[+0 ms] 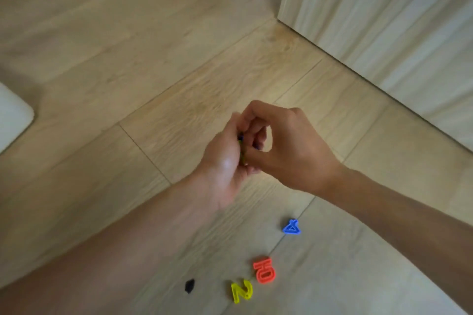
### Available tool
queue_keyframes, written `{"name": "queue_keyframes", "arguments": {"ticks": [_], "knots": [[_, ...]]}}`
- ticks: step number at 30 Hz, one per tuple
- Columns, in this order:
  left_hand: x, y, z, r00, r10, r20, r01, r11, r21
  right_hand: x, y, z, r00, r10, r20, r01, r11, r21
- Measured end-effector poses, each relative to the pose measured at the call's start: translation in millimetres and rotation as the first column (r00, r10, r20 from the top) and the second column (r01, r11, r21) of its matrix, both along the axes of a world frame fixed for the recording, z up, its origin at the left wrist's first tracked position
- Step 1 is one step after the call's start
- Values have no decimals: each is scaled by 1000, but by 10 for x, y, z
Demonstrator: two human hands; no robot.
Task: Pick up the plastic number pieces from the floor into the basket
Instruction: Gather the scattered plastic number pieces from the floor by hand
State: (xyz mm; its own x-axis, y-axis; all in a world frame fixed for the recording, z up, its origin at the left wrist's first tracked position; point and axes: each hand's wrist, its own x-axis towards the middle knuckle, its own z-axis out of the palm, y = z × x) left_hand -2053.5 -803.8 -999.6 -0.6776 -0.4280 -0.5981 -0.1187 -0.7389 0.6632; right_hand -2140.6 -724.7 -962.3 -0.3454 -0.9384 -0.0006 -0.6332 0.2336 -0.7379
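Three loose number pieces lie on the floor [158,79] at the near end of my view, below the two forearms. Nearest is the yellow 2 [241,290], lying flat. Just beside it, up and to the right, is the red piece [265,270], a two-character moulding ending in 0. I cannot read its first character with certainty. The two pieces are close but apart. Left of the yellow 2, and clear of it, lies a small black object [189,285], too blurred for me to identify. Farther out, the blue 4 [291,227] lies by a seam between floorboards, well apart from the red piece.

Beyond these, both hands meet above the floor. The left hand [222,161] is clenched round the held pieces [241,146], and I see only thin blue and yellow-green edges of them. The right hand [289,146] has its thumb and forefinger curled into a ring, with the tips pinching the same held pieces. I cannot tell how many pieces are in the grasp.

Past the hands, a white object with a rounded corner [12,115] sits at the left edge. At the far right, a pale upright surface [384,20] with vertical streaks meets the floor.
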Motion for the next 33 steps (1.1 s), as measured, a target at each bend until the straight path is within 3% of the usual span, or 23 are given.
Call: {"name": "queue_keyframes", "arguments": {"ticks": [5,8,10,13,15,20,24,29,33], "knots": [[210,355,25,991,74,113,-64,994,-87,53,405,-1,996,-82,44,87,988,-124],[508,408,-29,986,-42,161,82,966,-247,-15,717,-198,995,-100,-10,100,995,3],[790,424,-125,950,-180,257,291,810,-509,4,955,-439,994,0,-107,25,972,233],[1282,437,-305,831,-279,480,553,330,-765,133,1252,-742,947,183,-264,-58,905,421],[1564,486,-406,751,-303,587,642,124,-757,201,1330,-839,907,243,-345,-83,904,420],[1872,859,-636,555,-297,777,758,-204,-619,276,1370,-968,860,254,-443,-63,914,402],[1716,1032,-727,540,-176,823,714,-422,-559,280,1363,-982,862,248,-442,-64,918,391],[1520,1177,-775,452,-77,889,707,-576,-410,390,1366,-897,891,282,-354,-158,927,341],[1468,1198,-767,466,-103,879,721,-531,-445,674,1380,-839,862,411,-297,-323,897,301]]}}
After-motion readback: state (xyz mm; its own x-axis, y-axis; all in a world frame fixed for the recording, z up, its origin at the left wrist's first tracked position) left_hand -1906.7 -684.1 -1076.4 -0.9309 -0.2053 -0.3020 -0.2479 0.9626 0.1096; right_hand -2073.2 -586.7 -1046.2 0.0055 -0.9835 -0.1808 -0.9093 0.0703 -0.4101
